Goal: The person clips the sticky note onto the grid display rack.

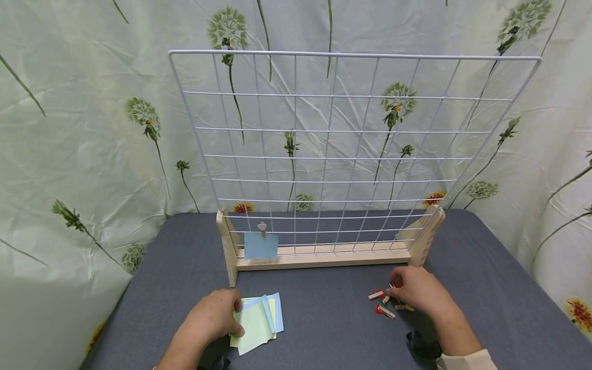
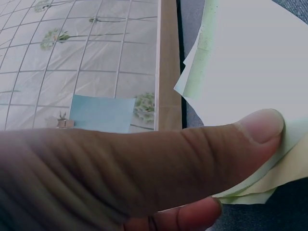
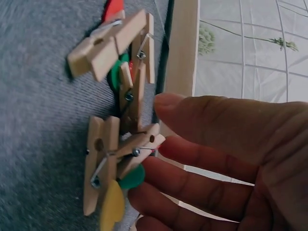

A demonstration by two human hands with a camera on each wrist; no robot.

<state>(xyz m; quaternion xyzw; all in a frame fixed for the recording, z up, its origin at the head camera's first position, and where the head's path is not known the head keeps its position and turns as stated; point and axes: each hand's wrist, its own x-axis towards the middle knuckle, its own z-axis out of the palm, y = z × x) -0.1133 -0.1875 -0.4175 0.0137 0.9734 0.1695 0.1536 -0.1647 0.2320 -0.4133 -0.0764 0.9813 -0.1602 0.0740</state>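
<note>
Loose paper notes (image 1: pixel 252 326) in pale green, yellow and blue lie in a small stack on the table. My left hand (image 1: pixel 215 316) pinches the stack's left edge; in the left wrist view the thumb (image 2: pixel 231 144) lies across the top sheet and a fingertip shows below. Several small wooden clothespins (image 1: pixel 385 312) with red, green and yellow decorations lie in a pile. My right hand (image 1: pixel 418 290) is at this pile. In the right wrist view its fingers touch a clothespin (image 3: pixel 137 151) with a green piece, while the thumb (image 3: pixel 192 108) stands apart from the fingers.
Behind the hands a white wire grid (image 1: pixel 326 159) stands in a wooden base (image 1: pixel 324 260). A blue note (image 1: pixel 260 245) hangs at its lower left from a clothespin (image 1: pixel 263 229). Dark grey cloth (image 1: pixel 324 318) covers the table, and a flower-print curtain (image 1: pixel 92 180) hangs around it.
</note>
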